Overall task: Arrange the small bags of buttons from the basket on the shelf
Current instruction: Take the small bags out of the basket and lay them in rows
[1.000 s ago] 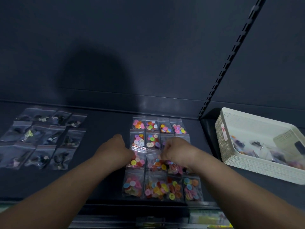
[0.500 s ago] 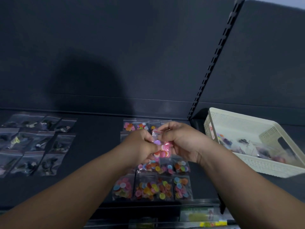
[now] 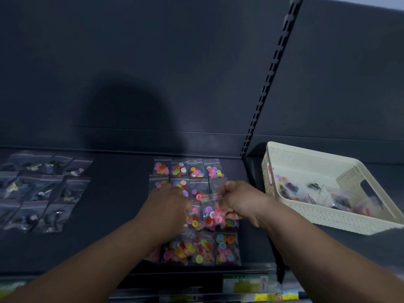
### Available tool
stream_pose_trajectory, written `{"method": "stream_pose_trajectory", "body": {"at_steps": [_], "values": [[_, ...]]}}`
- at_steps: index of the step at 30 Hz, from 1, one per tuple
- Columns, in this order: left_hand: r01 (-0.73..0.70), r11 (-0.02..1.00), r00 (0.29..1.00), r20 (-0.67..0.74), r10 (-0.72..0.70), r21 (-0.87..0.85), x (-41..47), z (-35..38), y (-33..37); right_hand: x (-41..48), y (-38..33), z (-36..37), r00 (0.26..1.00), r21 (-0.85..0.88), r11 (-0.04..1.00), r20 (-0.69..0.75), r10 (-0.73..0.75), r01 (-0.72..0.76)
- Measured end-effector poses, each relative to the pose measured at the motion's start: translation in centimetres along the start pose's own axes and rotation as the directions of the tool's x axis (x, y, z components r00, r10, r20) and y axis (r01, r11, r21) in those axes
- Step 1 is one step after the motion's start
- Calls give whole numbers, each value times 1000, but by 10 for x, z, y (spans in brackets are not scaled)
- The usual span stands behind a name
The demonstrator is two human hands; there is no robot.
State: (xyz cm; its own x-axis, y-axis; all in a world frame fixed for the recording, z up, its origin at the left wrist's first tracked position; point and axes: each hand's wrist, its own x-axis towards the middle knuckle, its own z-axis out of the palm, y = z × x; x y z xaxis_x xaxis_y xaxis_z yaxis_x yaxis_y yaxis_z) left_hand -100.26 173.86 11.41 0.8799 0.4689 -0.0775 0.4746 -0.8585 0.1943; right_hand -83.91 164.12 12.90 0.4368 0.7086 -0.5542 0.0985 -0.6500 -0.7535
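Near: front row of colourful bags, flat at shelf edge.
Mid: right hand pinching pink-button bag by right side, lifted just above third row. Left hand knuckles-up, close beside, fingers hidden; grip on anything: cannot tell.
Judged step: seat bag into third row, right part. Lower flat, square edges with neighbours, avoid nudging row below.
Far: back row tidy. Far left: dark-button bags. Far right: basket, more bags inside.
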Motion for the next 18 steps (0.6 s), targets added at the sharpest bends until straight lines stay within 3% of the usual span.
{"method": "stream_pose_trajectory", "body": {"at_steps": [7, 12, 18], "values": [[44, 997, 998, -38, -41, 65, -8, 6, -7, 6, 1, 12, 996, -242, 967, -21, -82, 75], [66, 997, 996, -58, -64, 42, -11, 4, -10, 7, -2, 13, 976, -552, 822, -66, -208, 138], [-3, 1000, 1000, -30, 3, -11, -6, 4, -4, 5, -3, 13, 953, -630, 751, -58, -297, 196]]}}
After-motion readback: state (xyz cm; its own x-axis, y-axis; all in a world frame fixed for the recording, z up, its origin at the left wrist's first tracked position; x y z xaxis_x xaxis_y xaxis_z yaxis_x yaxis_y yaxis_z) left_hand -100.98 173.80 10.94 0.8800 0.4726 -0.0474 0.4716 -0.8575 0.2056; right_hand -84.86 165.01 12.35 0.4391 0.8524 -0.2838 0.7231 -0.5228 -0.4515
